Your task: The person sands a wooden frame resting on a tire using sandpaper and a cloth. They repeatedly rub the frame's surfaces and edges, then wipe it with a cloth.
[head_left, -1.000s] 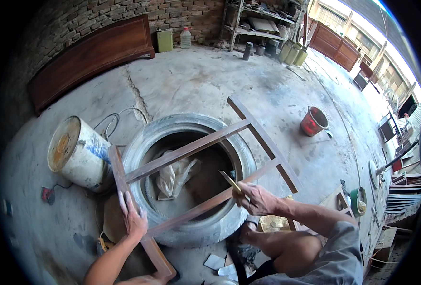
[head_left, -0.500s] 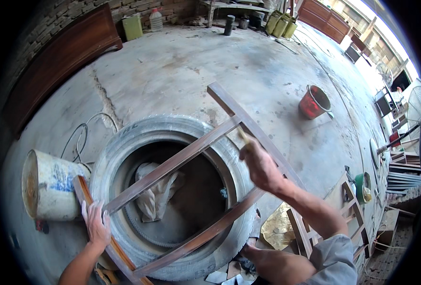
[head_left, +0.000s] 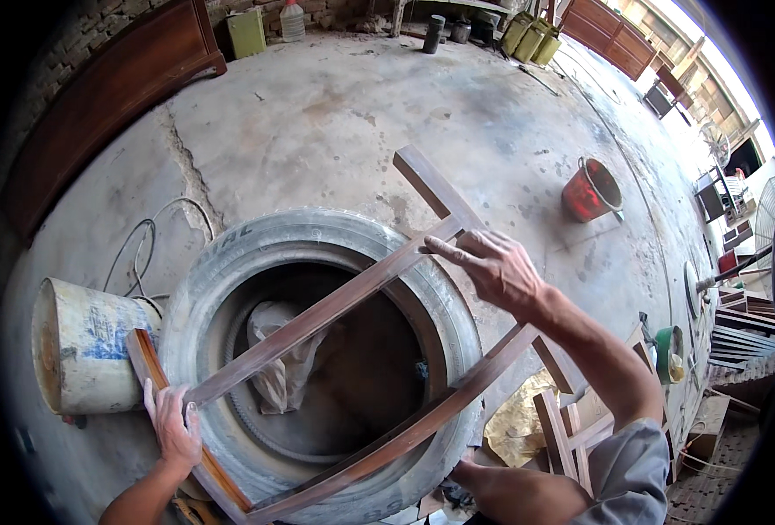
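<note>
A brown wooden frame (head_left: 304, 343) with two long rails and end pieces lies tilted across a big dusty tyre (head_left: 317, 229) on its side. My left hand (head_left: 175, 427) grips the frame's near-left end piece, fingers over its top edge. At the far-right corner, my right hand (head_left: 492, 269) is on the long rail by the joint, with one finger stretched along the wood and the others bent. Whatever lies under those fingers is hidden. A crumpled whitish plastic bag (head_left: 280, 350) sits within the tyre's hole.
A stained white bucket (head_left: 98, 350) lies tipped left of the tyre, near a loose cable (head_left: 147, 249). A red bucket (head_left: 590, 191) stands at the right on the concrete floor. Close to my right leg are more wooden pieces (head_left: 562, 437) and a tan crumpled sheet (head_left: 517, 422).
My right hand has turned and flattened onto the rail near the joint; the small yellowish piece seen in its fingers earlier no longer shows. The frame has shifted slightly; my left hand keeps its grip.
</note>
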{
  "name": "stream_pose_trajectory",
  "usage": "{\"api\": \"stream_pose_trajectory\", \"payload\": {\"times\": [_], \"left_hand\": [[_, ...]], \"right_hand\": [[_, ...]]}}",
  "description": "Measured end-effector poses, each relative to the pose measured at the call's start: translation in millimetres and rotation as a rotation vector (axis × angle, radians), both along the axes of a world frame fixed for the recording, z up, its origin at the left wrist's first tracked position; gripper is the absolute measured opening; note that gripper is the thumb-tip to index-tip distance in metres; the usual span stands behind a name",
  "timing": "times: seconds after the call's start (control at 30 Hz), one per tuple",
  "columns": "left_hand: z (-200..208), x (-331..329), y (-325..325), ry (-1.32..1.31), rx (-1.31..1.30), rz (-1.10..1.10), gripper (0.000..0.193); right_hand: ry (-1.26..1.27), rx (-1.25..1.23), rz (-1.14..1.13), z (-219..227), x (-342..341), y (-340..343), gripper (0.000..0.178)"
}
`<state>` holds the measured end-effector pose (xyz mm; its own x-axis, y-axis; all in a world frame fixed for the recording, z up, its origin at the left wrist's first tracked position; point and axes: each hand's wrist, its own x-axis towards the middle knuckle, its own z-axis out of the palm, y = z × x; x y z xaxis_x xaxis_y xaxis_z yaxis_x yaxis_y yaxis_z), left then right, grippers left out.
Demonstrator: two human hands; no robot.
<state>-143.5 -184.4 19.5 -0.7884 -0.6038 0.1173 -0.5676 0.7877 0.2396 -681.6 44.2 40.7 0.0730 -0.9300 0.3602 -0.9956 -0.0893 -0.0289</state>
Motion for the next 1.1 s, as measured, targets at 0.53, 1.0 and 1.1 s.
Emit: {"api": "stream_pose_trajectory", "payload": {"times": [0.53,1.0,1.1], "left_hand": [[3,-1,1,-0.037,0.029,0.02,0.035],[2,-2,1,-0.038,0.013,0.002,0.033],[1,-2,1,-0.033,0.016,-0.002,0.033]], "right_hand": [[-0.069,0.118,0.098,-3,-26,-6,0.058],[-0.083,0.055,0.101,-14,-17,-8,0.059],[-0.038,0.072,0.092,-15,-22,-8,0.058]]}}
